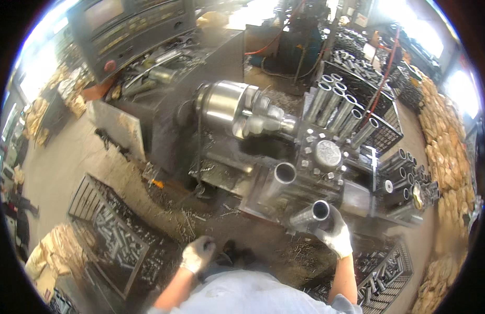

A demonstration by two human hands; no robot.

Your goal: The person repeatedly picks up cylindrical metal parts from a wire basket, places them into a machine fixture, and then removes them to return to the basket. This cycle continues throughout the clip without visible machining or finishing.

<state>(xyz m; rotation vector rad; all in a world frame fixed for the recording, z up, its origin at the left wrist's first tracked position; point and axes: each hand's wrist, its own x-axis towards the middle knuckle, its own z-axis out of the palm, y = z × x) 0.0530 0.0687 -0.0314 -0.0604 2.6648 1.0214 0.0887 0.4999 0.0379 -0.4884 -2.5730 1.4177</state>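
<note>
The metal tube (pixel 304 216) was at the centre of the work, over the near edge of the machine; the right hand (pixel 337 234), in a white glove, was clamped on its 3 o'clock side; the left hand (pixel 196 255), also gloved, hung apart at 8 o'clock, its fingers curled, and whether it held anything I cannot tell. A second tube (pixel 276 184) stood just beside at 11 o'clock, between the held one and the bright chuck (pixel 221 102); the bolted turret (pixel 327 153), near 12 o'clock, stood between it and a row of upright tubes (pixel 341 107); more tubes (pixel 402 175) were grouped at 2 o'clock; crates of metal pieces sat at 9 o'clock (pixel 143 256) and 5 o'clock (pixel 405 261); metal shavings (pixel 187 225) littered the floor. The held tube looked smooth, grey and shiny, with a bright rim around a dark hollow bore; its open end faced up.
</note>
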